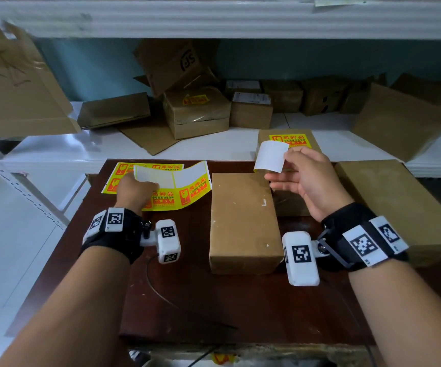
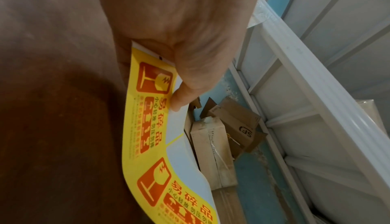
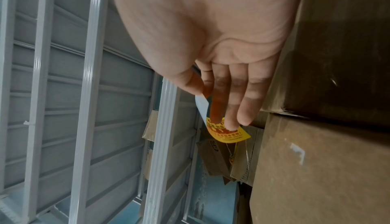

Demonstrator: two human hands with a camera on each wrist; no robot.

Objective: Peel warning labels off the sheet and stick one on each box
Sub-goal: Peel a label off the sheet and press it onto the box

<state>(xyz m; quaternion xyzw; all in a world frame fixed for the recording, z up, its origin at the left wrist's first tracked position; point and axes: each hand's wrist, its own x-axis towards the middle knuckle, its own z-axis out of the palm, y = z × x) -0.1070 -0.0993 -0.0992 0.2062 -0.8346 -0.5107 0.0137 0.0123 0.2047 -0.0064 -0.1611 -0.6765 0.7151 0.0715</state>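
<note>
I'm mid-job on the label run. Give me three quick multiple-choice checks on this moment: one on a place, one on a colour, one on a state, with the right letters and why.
1. Where does the label sheet lie?
A. On the dark brown table, left of the middle box
B. On the white shelf
C. On top of the middle box

2. What colour is the printed face of the peeled label?
A. Blue
B. Yellow with orange-red print
C. Green

3. What is the state of the middle box?
A. Open, flaps up
B. Closed, with a label on top
C. Closed, top bare of any label

Answers: 1 A, the left hand presses the sheet onto the table. 2 B, the right wrist view shows yellow under the fingers of the right hand, though the head view shows only its white back. 3 C, its plain brown top carries no label.
</note>
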